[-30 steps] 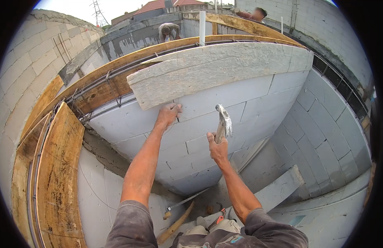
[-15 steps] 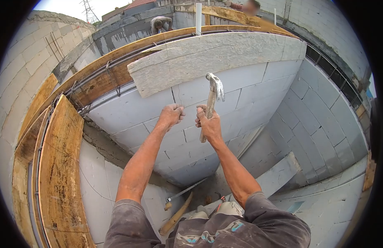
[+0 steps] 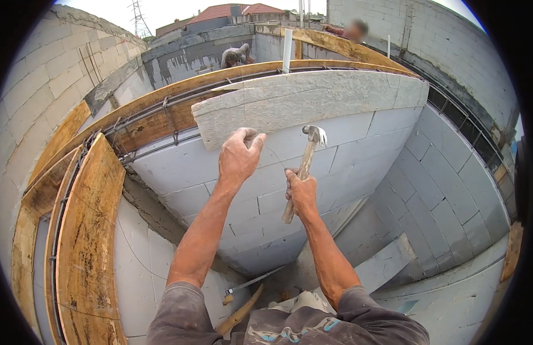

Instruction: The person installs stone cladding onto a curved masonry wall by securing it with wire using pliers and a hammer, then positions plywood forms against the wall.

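Note:
My right hand is wrapped round the wooden handle of a claw hammer, its metal head up. A thin wire curves between my two hands; its end is at the fingers of my right hand. My left hand is raised in front of the lower edge of a grey board, thumb and fingertips together; what they pinch, if anything, is too small to make out. The board lies along the top of the light block wall.
Timber formwork with steel bars stands at the left. Behind the wall run more bars and a white pipe. One person bends over at the back; another person is at the upper right. A plank leans below.
My left hand has risen toward the board and turned. My right hand has shifted slightly right and down with the hammer. The view has tilted up a little.

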Motion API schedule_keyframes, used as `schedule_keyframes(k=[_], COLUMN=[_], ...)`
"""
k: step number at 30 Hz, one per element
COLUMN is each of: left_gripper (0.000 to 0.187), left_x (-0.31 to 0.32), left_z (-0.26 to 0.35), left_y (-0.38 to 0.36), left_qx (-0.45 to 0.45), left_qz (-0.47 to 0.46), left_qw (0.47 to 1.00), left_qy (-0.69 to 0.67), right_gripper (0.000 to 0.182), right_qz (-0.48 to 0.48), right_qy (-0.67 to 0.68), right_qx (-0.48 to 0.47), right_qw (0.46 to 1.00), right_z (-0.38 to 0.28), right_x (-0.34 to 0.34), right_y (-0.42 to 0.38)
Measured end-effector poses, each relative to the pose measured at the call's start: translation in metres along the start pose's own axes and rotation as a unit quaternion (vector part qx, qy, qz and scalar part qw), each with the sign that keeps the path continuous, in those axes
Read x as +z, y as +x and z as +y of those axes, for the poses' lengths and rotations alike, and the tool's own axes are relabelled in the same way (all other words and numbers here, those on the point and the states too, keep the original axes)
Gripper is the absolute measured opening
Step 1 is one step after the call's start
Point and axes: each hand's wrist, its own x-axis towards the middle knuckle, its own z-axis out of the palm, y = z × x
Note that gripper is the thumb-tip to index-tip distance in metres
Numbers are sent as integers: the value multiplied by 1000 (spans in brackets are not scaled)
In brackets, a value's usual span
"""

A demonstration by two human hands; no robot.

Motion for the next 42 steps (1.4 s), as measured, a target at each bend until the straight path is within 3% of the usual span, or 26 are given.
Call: schedule_keyframes(k=[2, 4, 8, 11, 12, 13, 14, 17, 18, 24, 27, 28, 30, 33, 36, 42], left_gripper=[53, 59, 49, 42, 38, 33, 30, 29, 33, 31, 28, 27, 26, 22, 16, 19], left_x=[-13, -7, 9, 16, 5, -12, -23, -21, -15, 58, 71, 77, 91, 100, 96, 81], left_z=[20, 20, 37, -1, 9, 32, 54, 98, 90, 5, -44, -52, -59, -46, -59, -88], left_y=[25, 59, 81, 115, 121, 126, 126, 114, 109, 45, 62, 65, 67, 59, 66, 83], left_qx=[51, 73, -61, 86, 26, -36, -97, -71, -71, -129, -69, -7, 117, 38, 174, 315], left_qz=[162, 183, 87, 181, 112, 38, -36, 1, -29, -2, 55, 108, 205, 211, 247, 249], left_qw=[984, 969, 974, 964, 993, 972, 901, 891, 892, 926, 985, 991, 968, 960, 895, 851], left_qy=[45, 152, 200, 173, -29, -230, -421, -448, -445, -355, -149, -73, 82, 181, 329, 339], right_gripper=[24, 26, 31, 32, 33, 32, 31, 31, 31, 24, 18, 16, 12, 15, 16, 15], right_qz=[-27, -54, -108, -136, -145, -150, -154, -175, -186, -243, -276, -282, -292, -310, -303, -262], right_qy=[53, 77, 55, 35, 28, 35, 42, 60, 65, 55, 50, 58, 75, 77, 72, 95], right_qx=[14, 27, 37, 39, 42, 43, 45, 52, 53, 48, 31, 31, 29, 68, 89, 97], right_qw=[998, 995, 992, 989, 988, 987, 986, 981, 979, 967, 959, 957, 953, 945, 946, 955], right_z=[-3, -7, -9, -11, -12, -13, -14, -17, -20, -47, -78, -88, -106, -124, -140, -153], right_x=[0, -4, -10, -22, -27, -30, -30, -34, -35, -45, -45, -42, -33, -12, 4, 30], right_y=[4, 4, 5, 14, 16, 20, 24, 34, 38, 68, 86, 92, 103, 115, 110, 123])
